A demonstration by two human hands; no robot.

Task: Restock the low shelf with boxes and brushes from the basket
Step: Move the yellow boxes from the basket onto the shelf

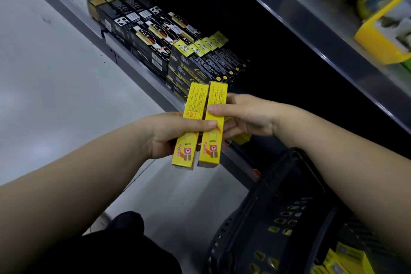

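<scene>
Left hand [169,133] and right hand [246,115] grip two yellow boxes [202,124].

The left yellow box [195,102] and the right yellow box [217,100], both long and narrow with red print, are held side by side with their long edges touching, printed faces up and far ends tilted toward the shelf. The left hand [171,134] grips the first, thumb across its face; the right hand [249,115] pinches the second. Just beyond the fingertips, the low shelf [142,72] carries stacked black-and-yellow boxes [200,63] lying flat. Under the right forearm, a dark perforated basket [266,184] holds more yellow boxes [348,259].
</scene>
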